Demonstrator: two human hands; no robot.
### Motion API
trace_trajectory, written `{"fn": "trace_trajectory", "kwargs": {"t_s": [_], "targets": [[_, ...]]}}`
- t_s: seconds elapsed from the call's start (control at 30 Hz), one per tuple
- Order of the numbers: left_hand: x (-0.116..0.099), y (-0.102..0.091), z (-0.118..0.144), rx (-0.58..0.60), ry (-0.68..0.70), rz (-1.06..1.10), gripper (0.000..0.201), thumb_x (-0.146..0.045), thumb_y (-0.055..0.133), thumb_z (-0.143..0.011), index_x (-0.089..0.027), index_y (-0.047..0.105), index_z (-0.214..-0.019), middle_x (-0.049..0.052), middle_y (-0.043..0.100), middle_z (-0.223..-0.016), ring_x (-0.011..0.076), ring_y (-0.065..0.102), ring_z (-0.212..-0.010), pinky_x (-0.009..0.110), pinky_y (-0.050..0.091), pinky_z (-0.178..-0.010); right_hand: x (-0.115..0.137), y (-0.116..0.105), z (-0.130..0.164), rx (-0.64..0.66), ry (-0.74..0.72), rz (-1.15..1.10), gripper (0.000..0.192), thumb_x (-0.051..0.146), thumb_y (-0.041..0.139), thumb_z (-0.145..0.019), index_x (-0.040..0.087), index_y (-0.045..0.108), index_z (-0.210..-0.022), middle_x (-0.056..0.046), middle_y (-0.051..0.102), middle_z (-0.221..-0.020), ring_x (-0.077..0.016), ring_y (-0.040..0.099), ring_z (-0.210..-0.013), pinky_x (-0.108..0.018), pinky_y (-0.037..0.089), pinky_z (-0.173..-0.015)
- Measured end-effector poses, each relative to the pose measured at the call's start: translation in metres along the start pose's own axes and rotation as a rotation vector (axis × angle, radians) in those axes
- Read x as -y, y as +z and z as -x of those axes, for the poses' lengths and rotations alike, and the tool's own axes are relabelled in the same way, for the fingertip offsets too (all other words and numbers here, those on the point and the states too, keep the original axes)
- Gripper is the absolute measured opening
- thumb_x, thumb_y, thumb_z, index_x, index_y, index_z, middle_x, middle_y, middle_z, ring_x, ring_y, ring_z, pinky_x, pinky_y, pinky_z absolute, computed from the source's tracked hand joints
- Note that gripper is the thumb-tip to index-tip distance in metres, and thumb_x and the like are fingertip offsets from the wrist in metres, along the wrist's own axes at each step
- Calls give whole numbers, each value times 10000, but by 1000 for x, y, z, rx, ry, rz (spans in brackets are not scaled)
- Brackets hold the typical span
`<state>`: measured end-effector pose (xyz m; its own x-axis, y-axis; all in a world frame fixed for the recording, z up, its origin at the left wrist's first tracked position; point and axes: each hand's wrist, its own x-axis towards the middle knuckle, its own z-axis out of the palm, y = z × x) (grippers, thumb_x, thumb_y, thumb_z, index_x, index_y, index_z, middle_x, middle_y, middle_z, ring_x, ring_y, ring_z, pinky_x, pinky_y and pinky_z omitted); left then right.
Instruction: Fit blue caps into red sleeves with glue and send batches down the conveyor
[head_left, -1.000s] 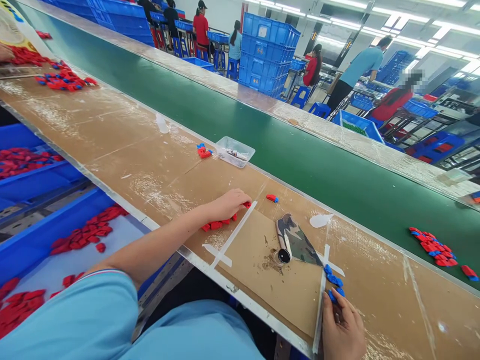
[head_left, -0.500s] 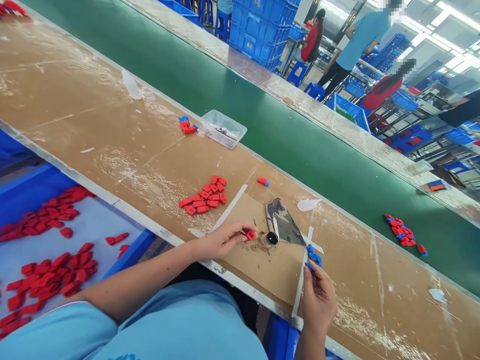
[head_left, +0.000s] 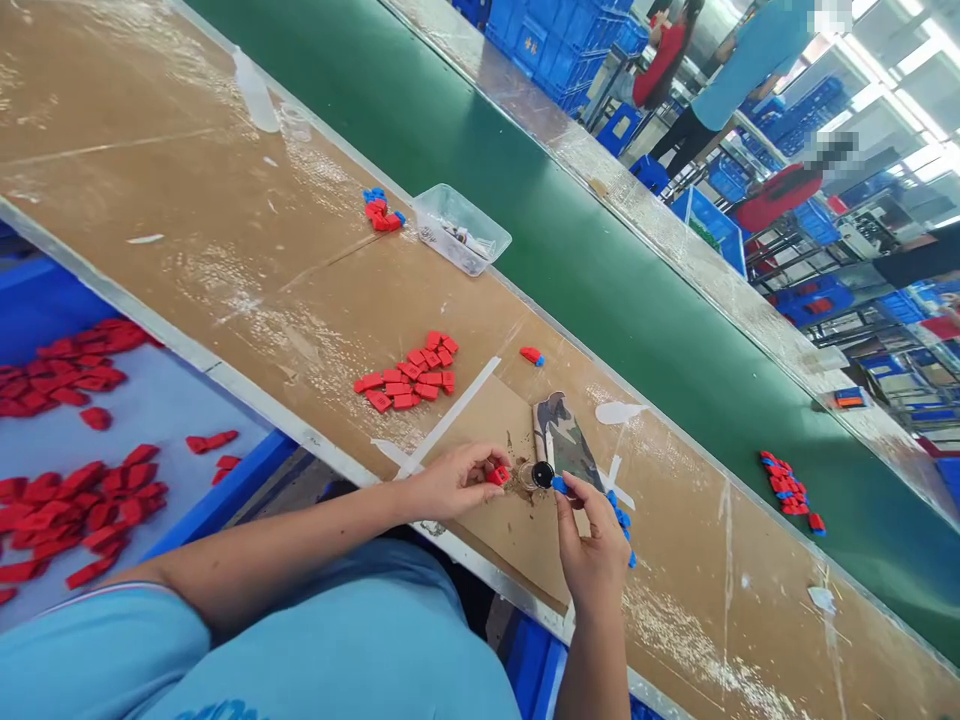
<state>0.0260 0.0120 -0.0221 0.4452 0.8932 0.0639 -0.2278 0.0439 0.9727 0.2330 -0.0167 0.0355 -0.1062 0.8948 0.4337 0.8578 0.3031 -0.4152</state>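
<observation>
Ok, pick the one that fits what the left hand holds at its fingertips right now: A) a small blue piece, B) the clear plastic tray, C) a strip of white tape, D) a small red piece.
D: the left hand pinches a small red piece just beside the camouflage-wrapped tool, while the small blue piece is at the right hand and the clear tray sits untouched near the green belt.

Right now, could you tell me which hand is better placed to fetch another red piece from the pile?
Left. The left hand lies just below the pile of red pieces, while the right hand, holding a blue piece, sits farther off.
</observation>
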Motion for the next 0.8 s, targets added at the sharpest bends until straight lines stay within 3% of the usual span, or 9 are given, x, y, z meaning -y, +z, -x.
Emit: {"fn": "trace_trajectory", "kwargs": {"t_s": [0.17, 0.5, 0.8], "targets": [[-2, 2, 0, 15, -11, -26, 183, -134, 593, -781, -162, 550, -957, 19, 579, -851, 133, 566, -788, 261, 505, -728, 0, 2, -4, 25, -100, 52, 214, 260, 515, -939, 206, 694, -1043, -71, 723, -964, -183, 675, -880, -296, 541, -754], [-4, 0, 2, 36, -6, -121, 207, -129, 574, -788, -155, 578, -993, 32, 600, -893, 140, 584, -807, 268, 511, -755, -2, 5, -7, 32, -197, 106, 240, 239, 507, -944, 232, 694, -1094, -67, 717, -973, -184, 663, -867, -308, 530, -729], [-4, -1, 2, 51, 38, -166, 201, -132, 553, -827, -154, 582, -1025, 43, 621, -910, 137, 582, -818, 258, 506, -766, -3, 1, -3, 12, -155, 88, 225, 231, 525, -936, 229, 692, -1087, -61, 714, -975, -183, 659, -886, -309, 535, -745]]}}
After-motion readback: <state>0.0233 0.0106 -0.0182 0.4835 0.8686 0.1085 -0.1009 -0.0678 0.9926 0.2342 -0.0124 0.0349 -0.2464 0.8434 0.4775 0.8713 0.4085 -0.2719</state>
